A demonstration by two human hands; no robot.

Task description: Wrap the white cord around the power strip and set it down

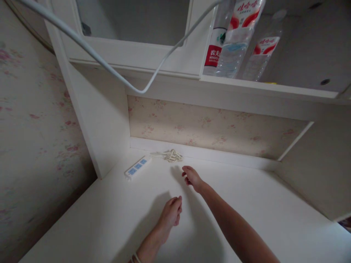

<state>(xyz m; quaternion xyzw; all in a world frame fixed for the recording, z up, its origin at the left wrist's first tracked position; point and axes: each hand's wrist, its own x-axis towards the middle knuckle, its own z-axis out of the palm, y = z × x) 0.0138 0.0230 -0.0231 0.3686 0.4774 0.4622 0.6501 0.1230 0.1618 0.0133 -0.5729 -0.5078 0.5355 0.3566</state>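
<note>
My left hand (171, 212) is over the white desktop (241, 215), its fingers curled in a loose fist with nothing showing in it. Farther forward and to the right, my right hand (192, 178) hangs above the same surface. Its fingers are bent but apart, and it holds nothing. Just beyond that hand, a bundled white cord (173, 156) lies against the back edge of the desk. The cord leads left to a white power strip (138, 167) with blue socket faces. Neither hand touches the cord or the strip.
A thick white cable (142, 90) droops across the upper view, close to the camera. Overhead, a shelf (268, 89) holds several plastic water bottles (233, 54). A side panel (98, 117) bounds the desk at left; another panel (315, 164) stands at right.
</note>
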